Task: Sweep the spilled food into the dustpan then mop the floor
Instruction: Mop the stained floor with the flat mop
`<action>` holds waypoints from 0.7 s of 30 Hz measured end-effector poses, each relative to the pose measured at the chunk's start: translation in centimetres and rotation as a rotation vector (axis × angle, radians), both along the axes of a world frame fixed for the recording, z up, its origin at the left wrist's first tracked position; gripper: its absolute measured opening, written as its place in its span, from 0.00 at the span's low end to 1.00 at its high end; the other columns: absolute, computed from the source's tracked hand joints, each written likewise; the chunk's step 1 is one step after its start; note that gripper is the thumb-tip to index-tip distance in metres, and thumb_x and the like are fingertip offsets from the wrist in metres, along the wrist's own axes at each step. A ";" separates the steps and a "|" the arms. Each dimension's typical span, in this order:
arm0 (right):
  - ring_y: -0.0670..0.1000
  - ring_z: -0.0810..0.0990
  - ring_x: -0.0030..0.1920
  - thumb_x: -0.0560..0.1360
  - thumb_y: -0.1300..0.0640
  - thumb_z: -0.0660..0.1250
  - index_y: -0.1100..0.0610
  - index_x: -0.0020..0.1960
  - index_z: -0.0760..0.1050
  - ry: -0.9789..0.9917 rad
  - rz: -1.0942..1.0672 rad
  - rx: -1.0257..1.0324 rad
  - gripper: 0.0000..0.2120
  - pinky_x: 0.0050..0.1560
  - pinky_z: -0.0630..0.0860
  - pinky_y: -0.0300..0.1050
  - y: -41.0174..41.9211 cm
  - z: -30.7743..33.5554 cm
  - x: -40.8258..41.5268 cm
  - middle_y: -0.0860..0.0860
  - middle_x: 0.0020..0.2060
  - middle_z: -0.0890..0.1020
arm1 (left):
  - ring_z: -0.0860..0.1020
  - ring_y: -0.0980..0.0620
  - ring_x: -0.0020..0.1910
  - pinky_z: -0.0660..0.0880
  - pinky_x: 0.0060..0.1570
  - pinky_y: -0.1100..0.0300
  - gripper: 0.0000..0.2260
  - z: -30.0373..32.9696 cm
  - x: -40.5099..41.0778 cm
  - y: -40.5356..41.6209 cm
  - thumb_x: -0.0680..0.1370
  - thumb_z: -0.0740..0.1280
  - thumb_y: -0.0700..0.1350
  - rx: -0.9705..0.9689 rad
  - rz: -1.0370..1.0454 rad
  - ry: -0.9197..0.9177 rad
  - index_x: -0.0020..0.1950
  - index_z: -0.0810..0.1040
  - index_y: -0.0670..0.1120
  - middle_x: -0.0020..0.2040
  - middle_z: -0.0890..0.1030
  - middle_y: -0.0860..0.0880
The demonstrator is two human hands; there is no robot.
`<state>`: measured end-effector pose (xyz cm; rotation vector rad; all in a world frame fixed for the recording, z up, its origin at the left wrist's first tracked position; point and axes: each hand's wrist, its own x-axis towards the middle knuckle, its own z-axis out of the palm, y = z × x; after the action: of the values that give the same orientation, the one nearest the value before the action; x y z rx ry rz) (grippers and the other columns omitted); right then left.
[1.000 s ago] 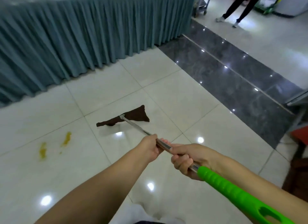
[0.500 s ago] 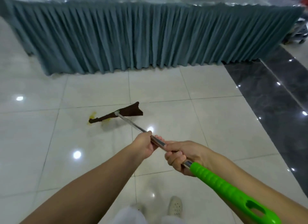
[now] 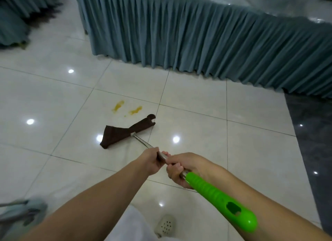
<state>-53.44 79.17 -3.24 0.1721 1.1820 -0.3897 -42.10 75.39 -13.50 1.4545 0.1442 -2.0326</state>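
Brown mop cloth (image 3: 125,133) sits just short of the yellow stains (image 3: 126,108), left hand (image 3: 150,161) and right hand (image 3: 181,169) both wrapped round the mop handle (image 3: 215,192), likely for push leverage.

From my feed the scene is evenly and fairly brightly lit from overhead, with small white glare spots dotted across the glossy floor (image 3: 197,115) tiles and only faint, soft shadows. The wide lens bends the tile lines and the far skirted bench (image 3: 197,34) edge. The near-left corner is smeared with motion blur, and the far left is soft too.
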 end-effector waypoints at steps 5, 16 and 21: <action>0.45 0.63 0.14 0.77 0.68 0.59 0.48 0.44 0.73 0.028 0.027 -0.014 0.15 0.14 0.61 0.28 0.1 0.1 -1.5 0.51 0.21 0.67 | 0.70 0.49 0.33 0.76 0.22 0.61 0.10 -0.1 -1.4 0.3 0.84 0.52 0.42 -0.010 0.037 0.021 0.45 0.64 0.39 0.34 0.69 0.43; 0.45 0.62 0.13 0.77 0.68 0.57 0.48 0.43 0.73 0.055 0.040 0.035 0.16 0.13 0.60 0.28 -5.5 -1.7 1.6 0.52 0.22 0.67 | 0.69 0.50 0.31 0.75 0.20 0.63 0.12 -1.8 0.8 -4.8 0.84 0.52 0.42 0.034 0.082 -0.008 0.42 0.64 0.39 0.34 0.68 0.44; 0.45 0.63 0.12 0.78 0.66 0.58 0.50 0.41 0.74 0.016 -0.013 0.073 0.15 0.12 0.61 0.29 -10.3 -2.0 4.3 0.51 0.26 0.67 | 0.68 0.51 0.30 0.72 0.18 0.66 0.12 -2.6 3.5 -9.8 0.83 0.52 0.41 0.040 0.066 -0.023 0.41 0.63 0.40 0.18 0.69 0.46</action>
<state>-49.12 68.85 -5.24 0.2407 1.2119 -0.3598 -38.62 65.61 -16.09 1.4785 0.2217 -1.9697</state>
